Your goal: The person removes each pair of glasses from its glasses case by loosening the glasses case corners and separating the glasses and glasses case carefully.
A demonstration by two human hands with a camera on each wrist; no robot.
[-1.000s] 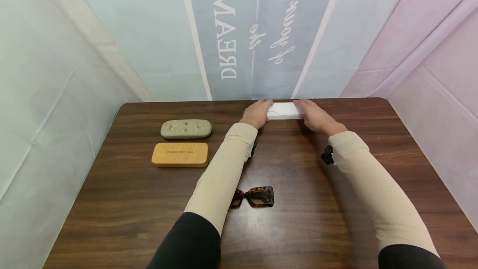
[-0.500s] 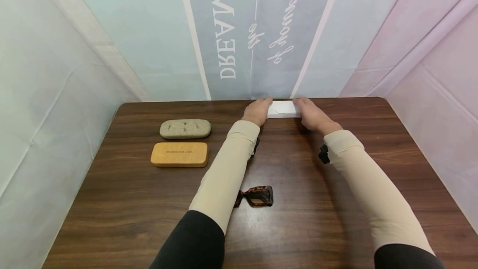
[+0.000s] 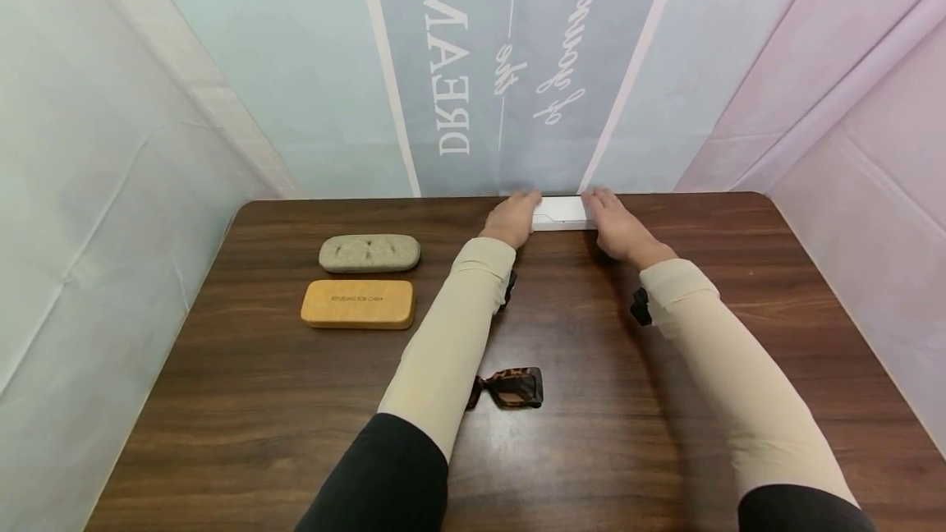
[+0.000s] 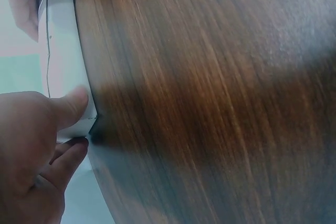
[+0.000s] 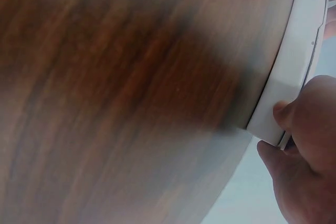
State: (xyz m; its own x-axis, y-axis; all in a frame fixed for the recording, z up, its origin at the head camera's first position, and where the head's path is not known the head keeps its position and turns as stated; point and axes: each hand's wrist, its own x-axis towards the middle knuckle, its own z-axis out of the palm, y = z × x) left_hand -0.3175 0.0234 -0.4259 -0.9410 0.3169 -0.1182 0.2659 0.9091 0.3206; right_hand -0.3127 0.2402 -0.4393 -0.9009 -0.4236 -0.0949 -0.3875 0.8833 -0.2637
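Observation:
A slim white box with a thin seam lies at the far edge of the table, between both hands. My left hand grips its left end, the thumb on the front face as the left wrist view shows. At the other end my right hand holds the box the same way, its thumb against the front side in the right wrist view. Tortoiseshell sunglasses rest nearer to me, partly hidden behind the left forearm.
On the left of the dark wooden table lie a grey-green glasses case and, just in front of it, a yellow case with printed lettering. A printed cloth backdrop hangs right behind the table's far edge.
Both hands have shifted the white box slightly back toward the far edge. The cases and sunglasses have stayed put.

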